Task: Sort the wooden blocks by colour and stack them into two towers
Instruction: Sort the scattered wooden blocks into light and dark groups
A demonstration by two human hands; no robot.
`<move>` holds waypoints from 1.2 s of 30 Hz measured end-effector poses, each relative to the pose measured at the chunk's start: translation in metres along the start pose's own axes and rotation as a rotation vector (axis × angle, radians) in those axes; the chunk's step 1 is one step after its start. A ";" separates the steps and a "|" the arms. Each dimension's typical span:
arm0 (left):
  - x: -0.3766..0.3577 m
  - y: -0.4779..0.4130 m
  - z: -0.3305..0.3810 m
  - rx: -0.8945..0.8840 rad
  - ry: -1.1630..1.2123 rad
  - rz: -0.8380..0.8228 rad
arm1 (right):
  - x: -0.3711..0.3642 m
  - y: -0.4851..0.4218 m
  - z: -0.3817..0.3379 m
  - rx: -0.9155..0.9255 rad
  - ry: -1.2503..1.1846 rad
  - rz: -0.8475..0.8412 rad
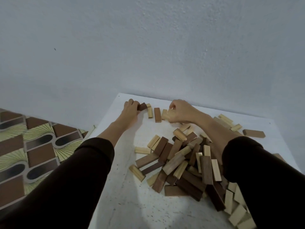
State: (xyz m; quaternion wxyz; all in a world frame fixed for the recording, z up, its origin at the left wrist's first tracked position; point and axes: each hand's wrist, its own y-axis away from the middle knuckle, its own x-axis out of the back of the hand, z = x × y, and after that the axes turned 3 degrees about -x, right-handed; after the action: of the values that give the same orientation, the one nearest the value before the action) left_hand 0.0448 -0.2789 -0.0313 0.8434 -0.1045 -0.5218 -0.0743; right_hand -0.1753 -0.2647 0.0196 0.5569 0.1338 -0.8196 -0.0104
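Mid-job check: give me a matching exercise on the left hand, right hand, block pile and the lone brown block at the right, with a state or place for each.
1 left hand
2 right hand
3 block pile
4 lone brown block

A lies apart, near the right edge of the table
B grips a light block
C grips a dark block
D unsorted, colours mixed

Pairs: 1-C, 2-B, 3-D, 4-A

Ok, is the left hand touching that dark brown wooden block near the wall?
Touching. In the head view the left hand grips one end of the dark brown wooden block, no gap between them.
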 end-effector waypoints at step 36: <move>-0.041 -0.024 0.050 0.180 -0.285 -0.012 | -0.056 -0.040 -0.014 -0.339 0.058 0.015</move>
State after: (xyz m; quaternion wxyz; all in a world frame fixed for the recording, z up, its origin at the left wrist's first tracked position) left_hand -0.0226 -0.2885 -0.0438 0.7663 -0.0350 -0.6413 -0.0169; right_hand -0.1351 -0.2889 -0.0326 0.5949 0.0321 -0.7907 -0.1405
